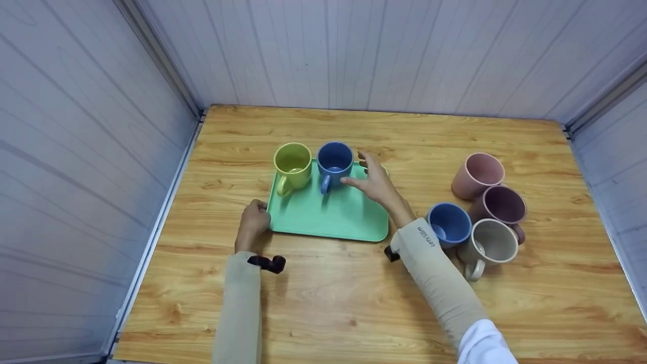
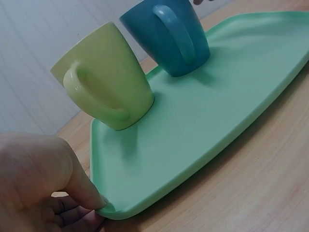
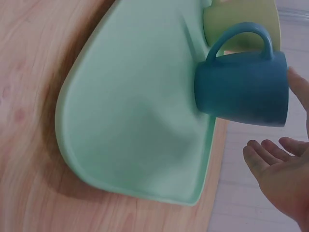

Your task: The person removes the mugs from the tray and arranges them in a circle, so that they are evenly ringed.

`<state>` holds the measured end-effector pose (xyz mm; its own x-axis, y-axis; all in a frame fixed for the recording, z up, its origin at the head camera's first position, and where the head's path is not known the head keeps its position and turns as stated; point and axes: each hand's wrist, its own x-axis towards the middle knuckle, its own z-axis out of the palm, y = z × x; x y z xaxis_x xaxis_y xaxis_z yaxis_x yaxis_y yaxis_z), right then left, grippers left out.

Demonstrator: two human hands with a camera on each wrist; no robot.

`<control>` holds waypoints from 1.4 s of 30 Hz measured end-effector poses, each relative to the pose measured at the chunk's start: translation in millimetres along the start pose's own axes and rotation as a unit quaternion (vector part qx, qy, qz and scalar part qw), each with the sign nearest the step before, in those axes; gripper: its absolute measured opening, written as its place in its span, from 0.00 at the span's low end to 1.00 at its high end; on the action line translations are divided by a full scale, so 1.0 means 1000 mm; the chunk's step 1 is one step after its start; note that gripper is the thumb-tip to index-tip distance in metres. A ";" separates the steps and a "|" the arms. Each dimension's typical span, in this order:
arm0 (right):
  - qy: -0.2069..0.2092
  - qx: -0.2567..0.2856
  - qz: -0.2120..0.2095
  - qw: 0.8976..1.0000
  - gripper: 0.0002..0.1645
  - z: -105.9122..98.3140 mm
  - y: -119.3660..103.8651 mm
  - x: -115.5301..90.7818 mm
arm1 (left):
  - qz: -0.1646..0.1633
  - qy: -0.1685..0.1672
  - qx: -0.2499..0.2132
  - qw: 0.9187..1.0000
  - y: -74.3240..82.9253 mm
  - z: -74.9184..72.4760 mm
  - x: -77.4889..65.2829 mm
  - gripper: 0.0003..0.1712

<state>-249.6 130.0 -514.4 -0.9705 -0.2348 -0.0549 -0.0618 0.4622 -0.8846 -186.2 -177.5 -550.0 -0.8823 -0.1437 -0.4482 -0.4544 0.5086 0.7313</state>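
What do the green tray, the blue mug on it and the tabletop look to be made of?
Green tray: probably matte moulded plastic, going by its even colour and smooth rounded rim.
Blue mug: likely glazed ceramic, with soft highlights on its handle; plastic is possible.
Tabletop: wood or wood-print laminate, slightly glossy; grain shows, but not which.

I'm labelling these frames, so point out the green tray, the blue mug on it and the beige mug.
Green tray [image 1: 328, 215], head view: bare floor.
Blue mug [image 3: 243, 90], right wrist view: outer wall.
Beige mug [image 1: 497, 242], head view: inner wall.

There are 6 mugs [image 1: 295, 171] — 2 of them blue — with 1 tray [image 1: 333, 216], 1 table [image 1: 328, 308] and 2 hands [image 1: 375, 184].
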 end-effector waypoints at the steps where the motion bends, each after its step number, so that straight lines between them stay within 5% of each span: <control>1: 0.001 0.004 0.000 1.000 0.56 0.001 0.001 0.001 | -0.002 -0.001 -0.001 1.000 0.000 0.000 0.000 0.24; 14: 0.018 -0.004 -0.020 1.000 0.56 0.013 0.001 0.015 | 0.018 -0.010 0.034 0.999 -0.001 -0.002 0.002 0.23; 33: 0.007 -0.039 0.027 0.999 0.66 0.018 -0.006 0.027 | 0.014 -0.015 0.020 1.000 0.001 -0.001 0.001 0.25; 42: 0.038 -0.029 0.004 0.999 0.62 0.022 -0.006 0.024 | 0.018 -0.015 0.023 0.999 -0.001 -0.002 0.002 0.23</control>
<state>-267.8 103.1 -520.5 -0.9859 -0.1657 -0.0248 -0.0648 0.5139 -0.8554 -188.1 -180.1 -550.8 -0.8932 -0.0989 -0.4387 -0.4163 0.5508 0.7234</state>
